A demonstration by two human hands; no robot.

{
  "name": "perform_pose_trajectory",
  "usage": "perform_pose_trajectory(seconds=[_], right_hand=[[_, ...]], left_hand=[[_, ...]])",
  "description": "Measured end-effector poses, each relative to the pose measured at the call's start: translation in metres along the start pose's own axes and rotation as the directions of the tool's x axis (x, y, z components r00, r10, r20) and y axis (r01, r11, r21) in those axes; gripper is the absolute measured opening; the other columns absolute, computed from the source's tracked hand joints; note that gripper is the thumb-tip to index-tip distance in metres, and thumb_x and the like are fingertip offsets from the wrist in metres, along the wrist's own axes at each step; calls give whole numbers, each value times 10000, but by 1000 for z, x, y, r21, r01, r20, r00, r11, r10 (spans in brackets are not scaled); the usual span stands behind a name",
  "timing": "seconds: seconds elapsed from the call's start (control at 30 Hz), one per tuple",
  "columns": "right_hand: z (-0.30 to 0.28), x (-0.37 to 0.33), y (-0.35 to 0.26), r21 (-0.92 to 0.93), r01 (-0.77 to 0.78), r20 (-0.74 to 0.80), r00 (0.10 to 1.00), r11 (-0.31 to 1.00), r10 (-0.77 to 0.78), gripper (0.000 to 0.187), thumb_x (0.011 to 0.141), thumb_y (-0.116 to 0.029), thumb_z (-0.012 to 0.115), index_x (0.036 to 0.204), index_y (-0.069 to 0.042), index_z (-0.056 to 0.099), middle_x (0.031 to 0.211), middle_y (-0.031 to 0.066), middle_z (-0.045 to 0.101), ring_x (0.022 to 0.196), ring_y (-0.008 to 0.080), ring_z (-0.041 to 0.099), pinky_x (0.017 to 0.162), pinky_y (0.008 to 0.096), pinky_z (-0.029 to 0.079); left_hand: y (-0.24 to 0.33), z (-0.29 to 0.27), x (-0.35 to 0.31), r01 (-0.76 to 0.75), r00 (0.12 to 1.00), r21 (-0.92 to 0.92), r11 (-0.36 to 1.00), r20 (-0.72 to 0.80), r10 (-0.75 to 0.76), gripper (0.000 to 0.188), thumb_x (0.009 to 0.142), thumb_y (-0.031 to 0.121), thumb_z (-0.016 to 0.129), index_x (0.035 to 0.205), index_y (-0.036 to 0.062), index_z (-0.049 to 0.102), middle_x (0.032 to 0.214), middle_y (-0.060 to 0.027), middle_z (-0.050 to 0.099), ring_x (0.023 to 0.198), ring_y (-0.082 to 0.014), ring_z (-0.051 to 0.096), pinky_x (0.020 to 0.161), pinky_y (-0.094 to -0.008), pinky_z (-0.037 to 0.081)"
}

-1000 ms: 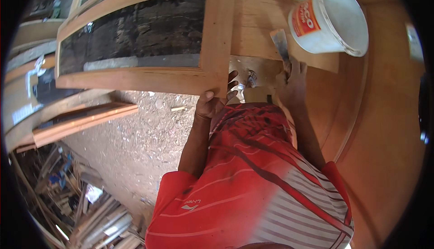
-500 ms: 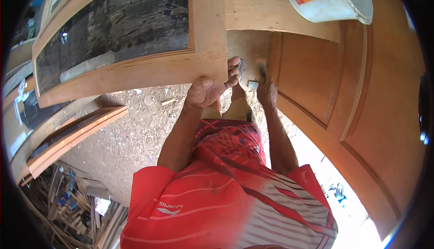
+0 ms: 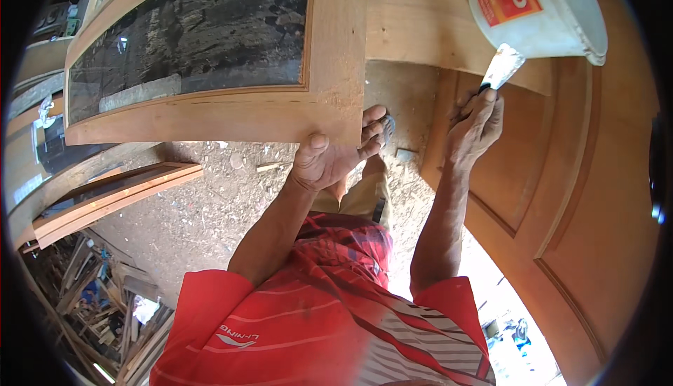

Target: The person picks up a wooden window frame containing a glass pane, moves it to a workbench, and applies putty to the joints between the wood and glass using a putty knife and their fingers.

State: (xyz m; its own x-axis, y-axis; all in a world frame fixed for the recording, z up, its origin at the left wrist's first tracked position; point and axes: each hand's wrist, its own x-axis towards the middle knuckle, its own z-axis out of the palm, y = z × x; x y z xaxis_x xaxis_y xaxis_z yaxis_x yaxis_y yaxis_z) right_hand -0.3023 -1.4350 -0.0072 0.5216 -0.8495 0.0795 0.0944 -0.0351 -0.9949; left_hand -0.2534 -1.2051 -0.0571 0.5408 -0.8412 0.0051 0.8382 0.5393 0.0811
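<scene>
A wood-framed door with a dark glass panel (image 3: 336,56) lies raised at the upper left. My left hand (image 3: 328,163) grips its near right corner, thumb at the near edge and fingers around the right side. In my right hand (image 3: 475,130) is a putty knife (image 3: 502,67), its blade pointing up and smeared with white. The blade tip is just below a white plastic bucket (image 3: 561,18) with a red and orange label, which stands tilted in view on a wooden surface (image 3: 420,25). What the bucket holds is hidden.
A large panelled wooden door (image 3: 596,175) stands along the right. Another wooden frame (image 3: 119,197) lies at the left, above a heap of scrap wood (image 3: 105,302). Shavings litter the ground (image 3: 210,225). My foot (image 3: 388,132) shows beyond my left fingers.
My right hand has risen from low beside the panelled door up toward the bucket, bringing the putty knife into clear sight. My left hand keeps its grip on the door corner.
</scene>
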Motion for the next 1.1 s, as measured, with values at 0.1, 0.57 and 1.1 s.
perform_pose_trajectory(seconds=[0.1, 0.57, 1.1], right_hand=[[-3, -8, 32, -221, -48, 28, 998, 974, 55, 379, 1135, -366, 479, 887, -90, 562, 720, 20, 569, 539, 84, 498, 492, 262, 408], [-55, -142, -3, -464, -322, 234, 854, 825, 465, 397, 1102, -370, 571, 1065, 16, 656, 754, 62, 609, 639, 135, 597, 594, 341, 497], [48, -107, -85, -582, 651, 757, 653, 488, 32, 509, 999, -66, 610, 1503, -42, 548, 1077, 233, 617, 895, 381, 688, 746, 474, 590]], left_hand=[[9, 2, -7, -5, 1000, 109, 994, -25, 8, 931, 881, 363, 820, 1629, 123, 321, 1654, -224, 332, 1415, -343, 478, 1162, -517, 419], [12, 3, 2, 32, 999, 110, 993, -21, -30, 819, 874, 318, 805, 1549, 51, 425, 1561, -194, 474, 1351, -250, 539, 1132, -419, 482], [-4, -24, 2, -92, 991, 20, 996, 101, 89, 661, 966, 427, 738, 1510, 125, 514, 1586, -105, 483, 1434, -265, 487, 1223, -480, 367]])
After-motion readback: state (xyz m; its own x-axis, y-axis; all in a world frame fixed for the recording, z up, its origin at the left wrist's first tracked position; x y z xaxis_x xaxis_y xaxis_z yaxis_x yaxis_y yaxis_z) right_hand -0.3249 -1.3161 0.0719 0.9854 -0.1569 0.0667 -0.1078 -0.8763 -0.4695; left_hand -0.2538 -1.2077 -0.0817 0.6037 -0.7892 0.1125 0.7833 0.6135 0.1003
